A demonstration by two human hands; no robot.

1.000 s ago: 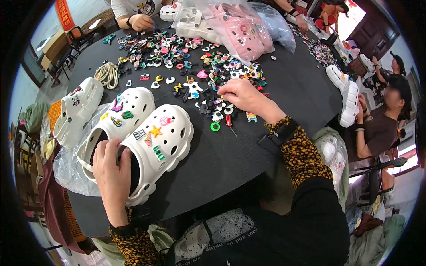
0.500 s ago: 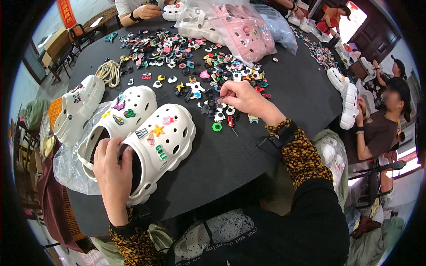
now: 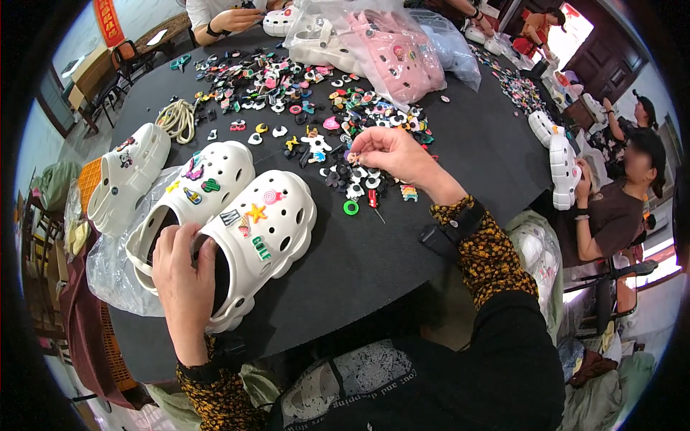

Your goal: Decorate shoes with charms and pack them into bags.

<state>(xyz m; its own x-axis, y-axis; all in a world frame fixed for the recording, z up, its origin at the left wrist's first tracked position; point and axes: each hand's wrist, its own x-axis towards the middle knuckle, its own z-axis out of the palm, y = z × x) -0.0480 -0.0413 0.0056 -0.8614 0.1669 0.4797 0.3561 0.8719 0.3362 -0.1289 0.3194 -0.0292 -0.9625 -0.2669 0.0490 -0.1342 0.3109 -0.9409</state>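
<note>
My left hand (image 3: 183,287) is closed on the opening edge of a white clog (image 3: 291,208). This clog bears shoe charms on its upper, among them a starfish, a lollipop and green letters. Against its left side rests a second white clog (image 3: 233,161), with a cactus and a butterfly charm. Farther right, my right hand (image 3: 402,161) pinches a small purple and orange shoe charm (image 3: 352,156) just above the loose charms. Its exact shape is partly hidden by the fingertips. Black-and-white charms (image 3: 354,190), a green ring (image 3: 350,207) and a red charm (image 3: 372,199) lie below that hand.
A third white clog (image 3: 149,147) stands at the left by a coil of cord (image 3: 176,121). Heaped charms (image 3: 266,79) spread across the black table (image 3: 345,266). Bagged pink clogs (image 3: 395,57) lie at the back. Other people work around the table, one at right holding a white clog (image 3: 563,172).
My right hand has shifted slightly left and lifted a small charm off the pile, turning its fingertips up. My left hand stays on the clog.
</note>
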